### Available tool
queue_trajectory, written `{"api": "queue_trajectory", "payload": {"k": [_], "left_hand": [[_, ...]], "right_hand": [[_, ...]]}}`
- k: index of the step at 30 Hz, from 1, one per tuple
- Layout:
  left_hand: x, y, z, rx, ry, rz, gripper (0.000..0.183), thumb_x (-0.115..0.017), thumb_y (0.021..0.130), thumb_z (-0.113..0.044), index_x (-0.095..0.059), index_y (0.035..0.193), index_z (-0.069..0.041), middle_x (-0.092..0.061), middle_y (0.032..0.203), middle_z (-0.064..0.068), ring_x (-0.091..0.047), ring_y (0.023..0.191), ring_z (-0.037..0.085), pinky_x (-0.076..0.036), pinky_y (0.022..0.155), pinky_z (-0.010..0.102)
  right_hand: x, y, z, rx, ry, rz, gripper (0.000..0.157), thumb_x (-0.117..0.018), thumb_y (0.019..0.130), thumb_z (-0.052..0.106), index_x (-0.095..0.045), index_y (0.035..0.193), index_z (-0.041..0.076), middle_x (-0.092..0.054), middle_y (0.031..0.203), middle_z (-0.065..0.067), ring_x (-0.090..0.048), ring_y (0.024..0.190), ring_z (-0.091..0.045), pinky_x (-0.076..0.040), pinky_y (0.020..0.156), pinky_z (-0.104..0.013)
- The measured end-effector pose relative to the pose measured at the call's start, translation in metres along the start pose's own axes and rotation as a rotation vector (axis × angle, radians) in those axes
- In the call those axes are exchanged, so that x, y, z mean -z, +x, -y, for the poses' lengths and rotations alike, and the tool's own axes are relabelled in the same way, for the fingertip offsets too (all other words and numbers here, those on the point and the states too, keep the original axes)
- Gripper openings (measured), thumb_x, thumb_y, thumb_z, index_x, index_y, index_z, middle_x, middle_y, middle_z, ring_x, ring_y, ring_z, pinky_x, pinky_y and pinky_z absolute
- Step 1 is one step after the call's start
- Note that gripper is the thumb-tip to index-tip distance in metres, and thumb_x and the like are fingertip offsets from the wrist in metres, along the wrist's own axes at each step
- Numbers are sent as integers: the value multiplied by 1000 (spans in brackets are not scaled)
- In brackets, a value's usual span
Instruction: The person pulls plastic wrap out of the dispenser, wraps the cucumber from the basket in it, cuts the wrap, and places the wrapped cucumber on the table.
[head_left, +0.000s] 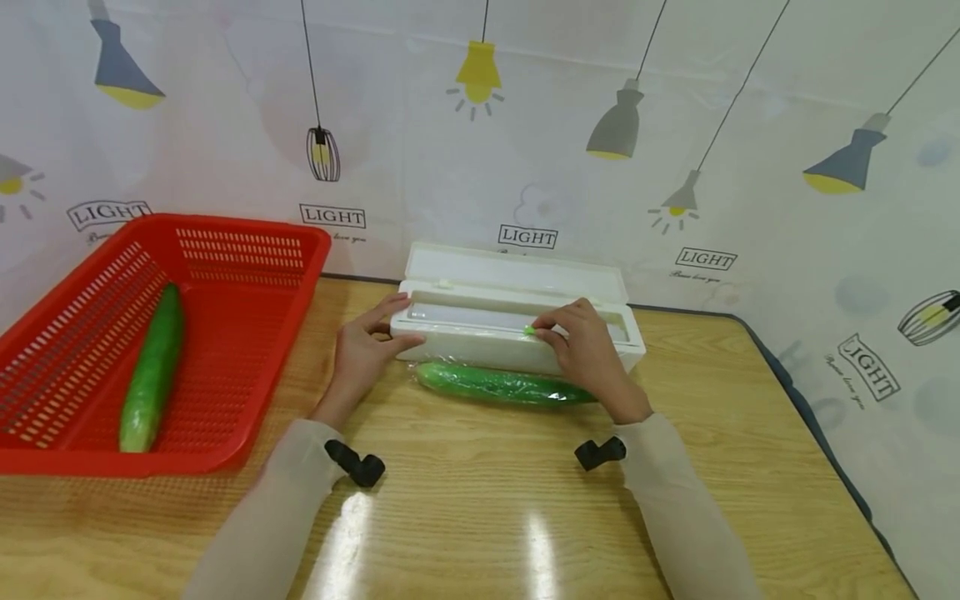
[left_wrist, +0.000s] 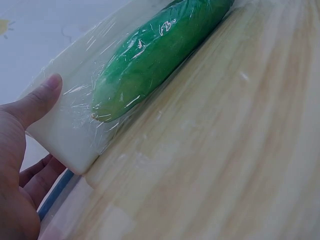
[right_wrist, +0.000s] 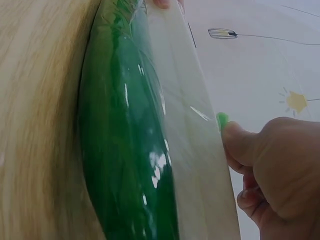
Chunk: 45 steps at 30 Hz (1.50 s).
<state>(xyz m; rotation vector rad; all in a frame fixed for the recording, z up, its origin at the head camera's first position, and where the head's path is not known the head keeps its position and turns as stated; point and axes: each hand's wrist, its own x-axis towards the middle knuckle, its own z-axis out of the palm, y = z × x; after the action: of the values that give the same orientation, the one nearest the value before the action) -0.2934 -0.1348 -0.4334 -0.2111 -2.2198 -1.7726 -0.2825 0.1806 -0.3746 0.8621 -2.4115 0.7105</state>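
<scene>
A white cling film dispenser [head_left: 480, 347] stands lid up near the wall, with a pale roll inside. My left hand [head_left: 362, 346] grips its left end, thumb on the front face and fingers round the side. On the front rim sits a small green slide cutter [head_left: 529, 330], which my right hand [head_left: 588, 346] pinches between thumb and fingers. A cucumber [head_left: 498, 385] in clear film lies along the dispenser's front; the film runs up the front face in the left wrist view. My right hand hides the cucumber's right end in the head view.
On the left stands a red plastic basket [head_left: 258, 375] with another cucumber [head_left: 153, 367] in it. Behind the wooden table [head_left: 465, 508] hangs a white cloth [head_left: 420, 108] printed with lamps. The table's right edge runs down beside the cloth.
</scene>
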Motion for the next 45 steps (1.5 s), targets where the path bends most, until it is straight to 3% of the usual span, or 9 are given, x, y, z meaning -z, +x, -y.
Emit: {"api": "queue_trajectory", "payload": {"k": [7, 22, 28, 34, 45], "left_hand": [[2, 2, 0, -37, 12, -17, 57, -86, 68, -31, -68, 121, -24, -55, 133, -11, -58, 76, 19, -43, 53, 17], [3, 0, -3, -19, -5, -2, 56, -86, 69, -27, -68, 122, -21, -55, 133, -10, -57, 79, 21, -44, 58, 16], [1, -2, -6, 7, -7, 3, 55, -84, 72, -19, -66, 124, -17, -54, 135, -6, -56, 82, 22, -43, 60, 14], [-1, 0, -6, -9, -9, 2, 55, -82, 74, -8, -64, 125, -9, -52, 138, 3, -56, 82, 29, -41, 57, 13], [-1, -1, -4, -5, -11, 2, 56, -85, 70, -27, -67, 123, -23, -54, 134, -10, -57, 81, 21, -44, 60, 15]], "right_hand": [[6, -8, -7, -49, -11, -12, 7, -71, 84, 5, -72, 90, 3, -70, 89, -10, -52, 80, -27, -40, 72, -40], [14, -19, -19, -46, -53, -43, 7, -73, 82, 5, -72, 89, 4, -70, 88, -9, -53, 79, -27, -42, 66, -38], [17, -22, -23, -52, -44, -24, 8, -73, 83, 5, -72, 90, 4, -70, 90, -10, -53, 79, -26, -42, 67, -39], [22, -24, -27, -62, -47, -34, 7, -73, 82, 4, -72, 89, 3, -70, 88, -10, -52, 77, -25, -39, 66, -37], [28, -29, -33, -40, -67, -47, 7, -74, 81, 3, -72, 88, 3, -70, 86, -10, -52, 75, -24, -38, 64, -36]]}}
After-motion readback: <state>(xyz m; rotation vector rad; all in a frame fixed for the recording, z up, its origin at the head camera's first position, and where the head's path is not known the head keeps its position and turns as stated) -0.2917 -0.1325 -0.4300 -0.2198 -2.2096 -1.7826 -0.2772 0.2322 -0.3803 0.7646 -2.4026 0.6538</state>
